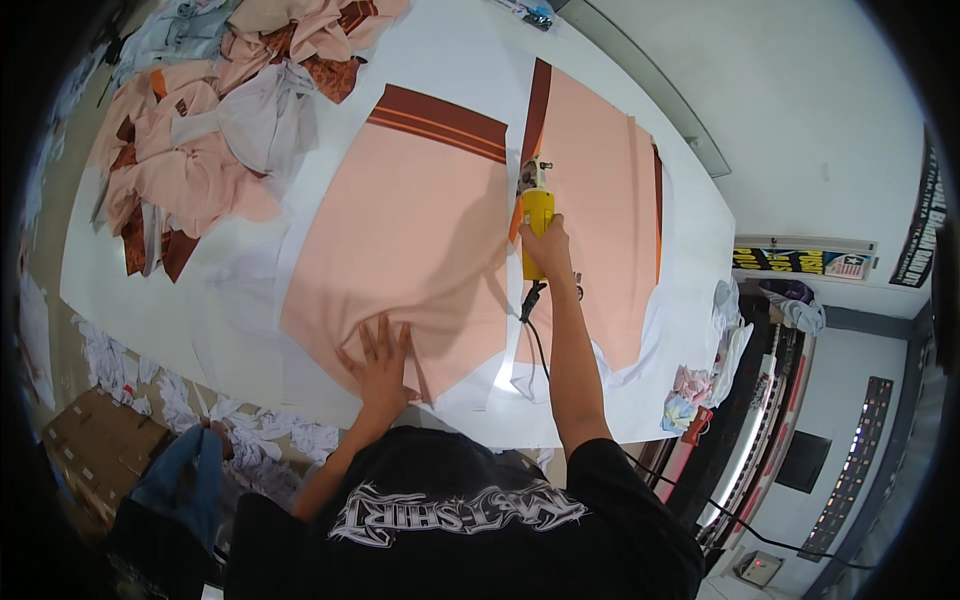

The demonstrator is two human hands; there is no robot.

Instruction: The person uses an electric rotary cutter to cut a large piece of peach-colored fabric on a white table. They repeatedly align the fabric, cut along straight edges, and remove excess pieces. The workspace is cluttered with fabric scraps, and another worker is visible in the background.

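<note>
Yellow electric cutter [538,208]: right hand [548,247] grips it. Left of cutter, peach fabric panel [420,220]: left hand [382,372] lies splayed.

White lane on the counter [335,150] is lying open between the cloth heap [185,150] and the left peach panel [420,220]; a hand could be passing there. More bare white is showing beyond the panel's far brown band. The slit between left panel and right peach panel [605,200] is running narrow, with the yellow cutter [538,210] and right grip [547,245] blocking it partway and the black cord [541,345] trailing through its near end. Right forearm is crossing over the right panel's near-left part. Left grip [380,362], fingers spread, is occupying the left panel's near end.
</note>
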